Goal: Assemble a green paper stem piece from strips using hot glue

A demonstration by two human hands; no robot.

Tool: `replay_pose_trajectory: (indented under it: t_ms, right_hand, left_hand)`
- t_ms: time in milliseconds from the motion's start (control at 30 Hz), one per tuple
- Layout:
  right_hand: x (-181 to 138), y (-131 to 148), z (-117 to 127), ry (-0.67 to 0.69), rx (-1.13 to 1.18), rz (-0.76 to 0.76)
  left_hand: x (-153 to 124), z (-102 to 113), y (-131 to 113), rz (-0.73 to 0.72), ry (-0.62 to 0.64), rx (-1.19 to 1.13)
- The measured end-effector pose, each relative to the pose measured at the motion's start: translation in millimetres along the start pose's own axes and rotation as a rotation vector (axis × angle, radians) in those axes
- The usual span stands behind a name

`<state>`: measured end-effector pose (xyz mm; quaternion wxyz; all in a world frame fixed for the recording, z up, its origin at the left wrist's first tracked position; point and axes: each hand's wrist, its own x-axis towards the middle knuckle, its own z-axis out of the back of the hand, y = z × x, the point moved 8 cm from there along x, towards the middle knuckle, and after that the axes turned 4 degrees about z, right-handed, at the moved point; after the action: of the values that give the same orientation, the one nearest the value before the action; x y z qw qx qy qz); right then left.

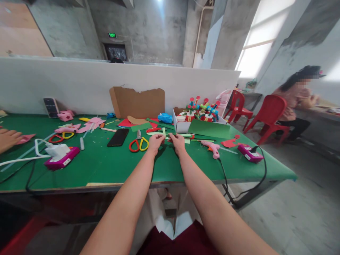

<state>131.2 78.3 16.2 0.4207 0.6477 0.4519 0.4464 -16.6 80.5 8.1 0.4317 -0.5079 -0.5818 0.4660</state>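
- Far left of the black phone (118, 137), which serves as landmark on the green table (106, 173), another person's hand (9, 139) rests near a piece of pink paper (26, 139).
- Left of the phone sit a purple power strip (63, 160) and pink paper scraps (91, 124); the scraps look like leftover cuttings.
- Just right of the phone, the scissors (139, 135) lie on the table, with neither of the wearer's hands on them.
- Right of the phone, past the scissors, the left hand (156, 141) has thumb and fingers pinched on a pale green paper strip (164, 131), which stands up above the fingertips.
- Beside it, farther from the phone, the right hand (177, 142) pinches the same small work; its exact shape there is too small to tell. This piece seems at an early stage, a loose part joined to no figure.
- Beyond the hands, right of the phone, a white box (182, 126) holds several colourful figures (190, 116) that appear finished or nearly so.
- Farther right of the phone lie a green sheet (209, 129), seemingly uncut stock, and a pink glue gun (212, 148), set down; any gluing of the strip looks undone.
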Motion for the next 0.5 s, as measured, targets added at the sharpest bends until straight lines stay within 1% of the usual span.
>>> replay_pose_trajectory:
  t_ms: [167, 267, 333, 400, 500]
  right_hand:
    - [5, 3, 13, -0.075, 0.032, 0.051]
    - [7, 2, 22, -0.171, 0.103, 0.035]
    - [7, 0, 23, -0.195, 0.175, -0.002]
    - [6, -3, 15, -0.135, 0.218, -0.051]
    - [1, -7, -3, 0.038, 0.174, -0.097]
  left_hand:
    - [0, 3, 0, 0.021, -0.027, -0.037]
    - [1, 5, 2, 0.049, -0.044, -0.059]
    - [3, 6, 6, 0.073, -0.049, -0.086]
    - [5, 7, 10, 0.094, -0.040, -0.121]
    - [7, 6, 12, 0.092, -0.009, -0.142]
